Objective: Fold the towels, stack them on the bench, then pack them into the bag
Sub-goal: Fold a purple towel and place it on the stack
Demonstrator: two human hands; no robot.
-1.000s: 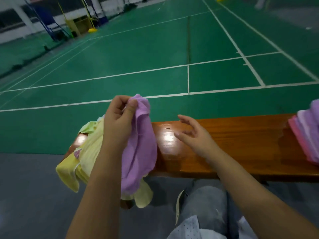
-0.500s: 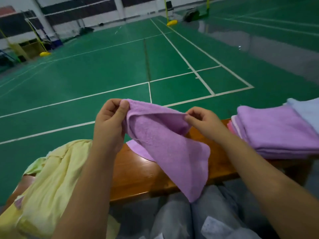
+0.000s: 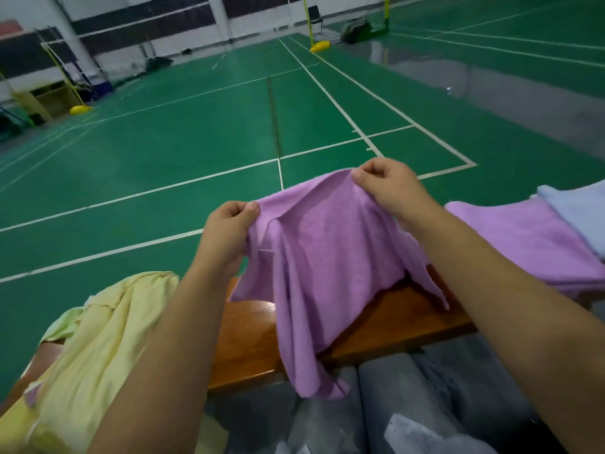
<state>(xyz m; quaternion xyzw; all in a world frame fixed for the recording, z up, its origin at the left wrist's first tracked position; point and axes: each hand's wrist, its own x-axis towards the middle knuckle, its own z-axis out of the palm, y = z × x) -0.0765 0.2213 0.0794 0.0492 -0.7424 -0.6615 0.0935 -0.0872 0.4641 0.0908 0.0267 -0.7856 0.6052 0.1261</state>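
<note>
A purple towel [image 3: 320, 267] hangs spread between my hands above the wooden bench [image 3: 248, 342]. My left hand [image 3: 229, 231] pinches its upper left edge; my right hand [image 3: 389, 185] pinches the upper right edge, higher and farther away. The towel's lower end drapes over the bench's near edge onto my lap. A pile of unfolded yellow towels [image 3: 88, 348] lies on the bench's left end. Folded towels are stacked at the right: a purple one [image 3: 530, 240] on top, with a pale blue one [image 3: 576, 211] beyond it. No bag is in view.
My knees in grey jeans [image 3: 409, 398] press against the bench's near edge. Beyond the bench stretches a green court floor [image 3: 196, 142] with white lines. Yellow net-post bases [image 3: 80, 109] and a chair [image 3: 314, 18] stand far back.
My right hand took hold of the purple towel, and both hands pulled it apart so it now hangs spread. The view swung right, bringing the folded stack closer in.
</note>
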